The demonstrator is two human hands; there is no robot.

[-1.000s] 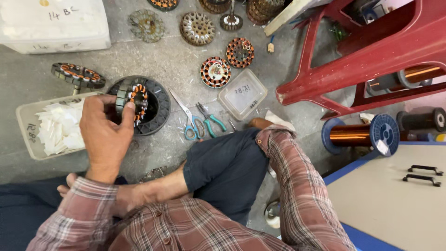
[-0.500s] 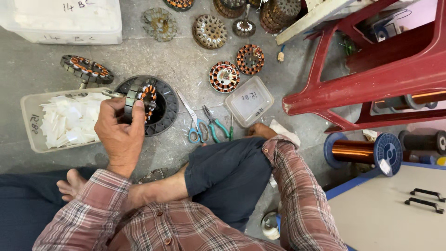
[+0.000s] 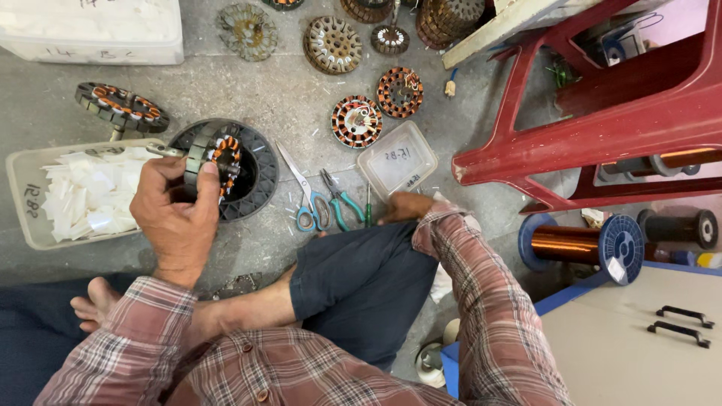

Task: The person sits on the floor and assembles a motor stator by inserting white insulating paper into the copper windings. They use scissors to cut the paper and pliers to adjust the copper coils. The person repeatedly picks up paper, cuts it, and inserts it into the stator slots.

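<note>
A round steel motor stator with orange copper windings (image 3: 216, 159) is pinched at its rim by the left hand (image 3: 177, 218), over a black ring-shaped housing (image 3: 252, 169) on the floor. It looks heavy and stiff; the fine wire seems fragile, so the rim is the safest hold. The right hand (image 3: 406, 207) reaches towards green-handled pliers (image 3: 342, 204); whether its fingers are closed, I cannot tell. Nearby lie one pair of blue-handled scissors (image 3: 304, 195), two clear plastic tubs (image 3: 396, 159), and one spool of copper wire (image 3: 579, 244).
</note>
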